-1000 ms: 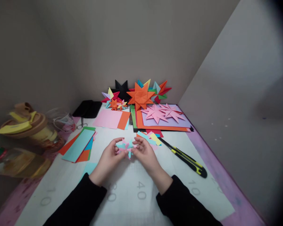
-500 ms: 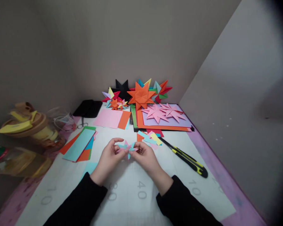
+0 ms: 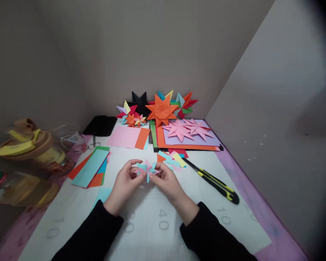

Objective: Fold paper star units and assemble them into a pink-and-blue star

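Small pink-and-turquoise star of folded paper [image 3: 147, 168] was between the person's two hands, over the middle of a white sheet printed with large grey numbers [image 3: 146, 237]; whether it touched that sheet could not be told. The left hand [image 3: 125, 186] had thumb and fingers clamped on the star's left side, the forefinger arched behind its points; the right hand [image 3: 168, 182] pinched the right side in the same way, thumb in front and fingers curled behind; the two thumbs were near each other at the star's front, and black sleeves covered both forearms.

Beyond the right hand lay a cluster of small multicoloured paper pieces [image 3: 170, 158]; just beside them, a black-and-yellow utility cutter [image 3: 217, 184] lay slantwise, its handle end nearer the person; left of the left hand, long orange, green, turquoise and blue paper strips [image 3: 91, 166] overlapped in a fan. Farther back, a flat pink paper rectangle [image 3: 125, 137] lay partly over an orange one; to its right, two pink eight-pointed paper stars [image 3: 178, 131] rested on stacked coloured sheets; behind them stood a large orange folded-paper star [image 3: 162, 111].
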Demonstrator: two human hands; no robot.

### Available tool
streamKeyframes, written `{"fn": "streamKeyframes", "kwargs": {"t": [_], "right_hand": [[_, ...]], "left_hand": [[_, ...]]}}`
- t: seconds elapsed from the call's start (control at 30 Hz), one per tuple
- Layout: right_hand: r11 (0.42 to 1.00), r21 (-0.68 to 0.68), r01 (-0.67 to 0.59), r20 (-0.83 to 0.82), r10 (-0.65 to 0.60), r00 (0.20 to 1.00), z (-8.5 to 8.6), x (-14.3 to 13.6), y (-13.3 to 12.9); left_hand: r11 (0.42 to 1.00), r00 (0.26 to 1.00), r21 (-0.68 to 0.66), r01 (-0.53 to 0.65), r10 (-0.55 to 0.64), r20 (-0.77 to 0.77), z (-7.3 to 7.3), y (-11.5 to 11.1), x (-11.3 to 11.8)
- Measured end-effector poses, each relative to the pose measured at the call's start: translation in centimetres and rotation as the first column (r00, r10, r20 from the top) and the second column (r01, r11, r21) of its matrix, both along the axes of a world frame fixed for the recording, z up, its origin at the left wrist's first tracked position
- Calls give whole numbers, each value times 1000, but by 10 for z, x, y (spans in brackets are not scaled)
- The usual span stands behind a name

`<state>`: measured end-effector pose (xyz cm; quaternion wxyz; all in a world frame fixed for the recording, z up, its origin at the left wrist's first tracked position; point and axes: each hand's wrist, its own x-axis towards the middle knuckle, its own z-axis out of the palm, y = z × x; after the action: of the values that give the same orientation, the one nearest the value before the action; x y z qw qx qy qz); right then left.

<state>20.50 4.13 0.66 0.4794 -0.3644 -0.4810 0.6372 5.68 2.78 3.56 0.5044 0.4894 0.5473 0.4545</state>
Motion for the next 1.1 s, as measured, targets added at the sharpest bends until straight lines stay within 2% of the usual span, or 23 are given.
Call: {"fn": "streamKeyframes", "kwargs": {"t": [0.13, 0.23, 0.3, 0.37, 0.4, 0.47, 0.5, 0.57, 0.63, 0.7, 0.83, 0.9, 1.0, 1.1], "right_hand": [[996, -11, 87, 56, -86, 995, 0, 1, 1], [996, 8, 88, 75, -88, 993, -3, 1, 2], [996, 33, 85, 86, -87, 992, -3, 0, 2], [985, 94, 141, 114, -152, 982, -1, -1, 0], [968, 154, 198, 135, -219, 966, 1, 0, -2], [881, 350, 318, 197, -401, 895, 6, 1, -6], [823, 466, 325, 215, -462, 860, 9, 2, -8], [743, 615, 264, 257, -506, 823, 13, 4, -12], [714, 664, 222, 273, -508, 817, 13, 5, -13], [747, 615, 254, 248, -489, 836, 11, 3, -13], [880, 350, 320, 128, -383, 915, 2, -2, -9], [906, 280, 319, 93, -356, 930, -1, -2, -8], [896, 315, 312, 119, -364, 924, 0, 1, -8], [820, 507, 267, 214, -420, 882, 5, 4, -9]], "left_hand": [[999, 999, -13, 34, -34, 17, -2, 0, 1], [999, 998, -19, 45, -44, 43, -3, -1, 1], [1000, 999, -7, 28, -28, 39, -2, -1, 1], [1000, 1000, 14, 9, -9, 19, -2, -2, 1], [1000, 1000, 29, 0, 0, 5, -2, -2, 1], [997, 999, 70, -22, 24, -25, -3, -4, 0], [995, 999, 92, -30, 33, -33, -3, -4, 0], [991, 999, 128, -36, 41, -35, -4, -5, 0], [989, 999, 143, -36, 40, -24, -5, -6, 0], [991, 999, 131, -39, 39, 3, -6, -5, 2], [998, 999, 55, -19, 16, 46, -8, -4, 6], [1000, 1000, 29, 7, -8, 23, -9, -4, 7], [999, 1000, 31, 25, -25, 6, -8, -4, 7], [998, 1000, 61, -2, 1, 5, -7, -4, 5]]}}
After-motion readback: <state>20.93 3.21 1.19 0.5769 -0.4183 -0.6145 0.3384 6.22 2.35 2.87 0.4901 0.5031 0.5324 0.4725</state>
